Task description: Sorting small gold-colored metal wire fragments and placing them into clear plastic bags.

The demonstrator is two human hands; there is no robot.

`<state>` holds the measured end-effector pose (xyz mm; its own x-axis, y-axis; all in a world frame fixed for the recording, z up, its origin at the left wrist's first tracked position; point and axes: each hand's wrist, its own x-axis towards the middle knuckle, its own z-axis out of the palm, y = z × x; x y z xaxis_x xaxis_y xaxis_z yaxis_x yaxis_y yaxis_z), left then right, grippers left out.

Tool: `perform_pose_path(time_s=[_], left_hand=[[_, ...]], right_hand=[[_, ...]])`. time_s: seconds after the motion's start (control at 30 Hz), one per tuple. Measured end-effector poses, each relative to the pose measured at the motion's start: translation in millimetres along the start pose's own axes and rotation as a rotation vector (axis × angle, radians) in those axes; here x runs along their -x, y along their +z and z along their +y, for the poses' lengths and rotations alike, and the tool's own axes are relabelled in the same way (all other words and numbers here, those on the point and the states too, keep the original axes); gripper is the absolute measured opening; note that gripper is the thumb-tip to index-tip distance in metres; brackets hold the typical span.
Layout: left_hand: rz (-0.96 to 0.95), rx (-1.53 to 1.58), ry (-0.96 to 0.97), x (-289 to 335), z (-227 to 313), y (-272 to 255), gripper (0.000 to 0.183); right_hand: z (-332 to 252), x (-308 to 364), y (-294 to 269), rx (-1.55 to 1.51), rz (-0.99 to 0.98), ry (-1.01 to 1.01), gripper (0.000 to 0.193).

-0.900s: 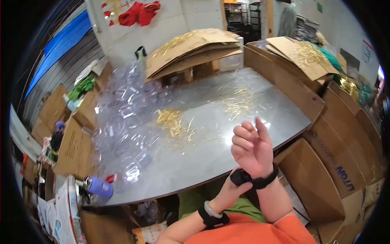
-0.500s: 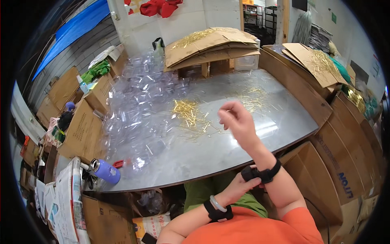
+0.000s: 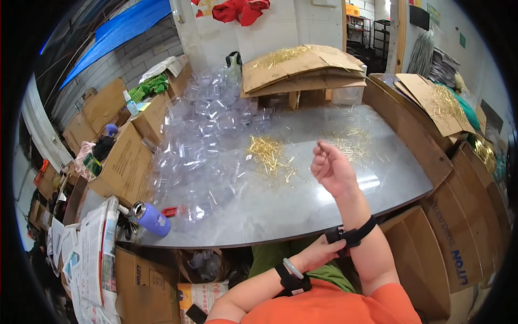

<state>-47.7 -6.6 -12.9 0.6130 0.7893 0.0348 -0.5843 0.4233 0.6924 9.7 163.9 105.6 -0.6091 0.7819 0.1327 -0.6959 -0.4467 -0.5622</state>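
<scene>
My right hand (image 3: 335, 168) is raised over the table, palm turned up and fingers curled in, with nothing visible in them. Around that forearm runs a black strap (image 3: 366, 231) carrying a small black device (image 3: 335, 235). My left hand (image 3: 319, 252) reaches across and grips this device between thumb and fingers. A pale bangle (image 3: 292, 268) and another black band (image 3: 284, 279) circle my left wrist. Beyond my right hand, gold strips (image 3: 270, 154) lie heaped on the grey metal table (image 3: 270, 216), and more gold strips (image 3: 353, 144) are scattered to the right.
Clear plastic containers (image 3: 199, 135) pile up over the table's left part. A purple bottle (image 3: 152, 219) and a red object (image 3: 170, 211) stand near its front-left edge. Cardboard sheets (image 3: 302, 67) cover a support at the back. Cardboard boxes (image 3: 453, 216) line the right side.
The view has shifted, so the table appears farther right and lower. My right forearm has rotated, turning the palm up. My left hand keeps its grip on the strapped device.
</scene>
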Motion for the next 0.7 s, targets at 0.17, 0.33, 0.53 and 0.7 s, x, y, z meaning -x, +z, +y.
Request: perform_pose_path(time_s=[0.17,0.33,0.53,0.7], left_hand=[[0.063,-0.133,-0.219,13.0,-5.6,-15.8,0.064],[0.351,-0.658,0.016,67.9,43.0,-22.5,0.048],[0.897,-1.496,0.556,95.1,78.9,-46.1,0.035],[0.998,-1.664,0.591,101.5,66.6,-66.8,0.04]], right_hand=[[25.3,-7.9,19.8,0.66,0.145,0.049,0.023],[32.9,-75.0,12.8,1.433,-0.02,0.182,0.031],[99.1,-187.0,-37.6,2.084,0.093,-0.169,0.05],[143.6,-210.8,-9.1,2.075,0.401,0.021,0.074]])
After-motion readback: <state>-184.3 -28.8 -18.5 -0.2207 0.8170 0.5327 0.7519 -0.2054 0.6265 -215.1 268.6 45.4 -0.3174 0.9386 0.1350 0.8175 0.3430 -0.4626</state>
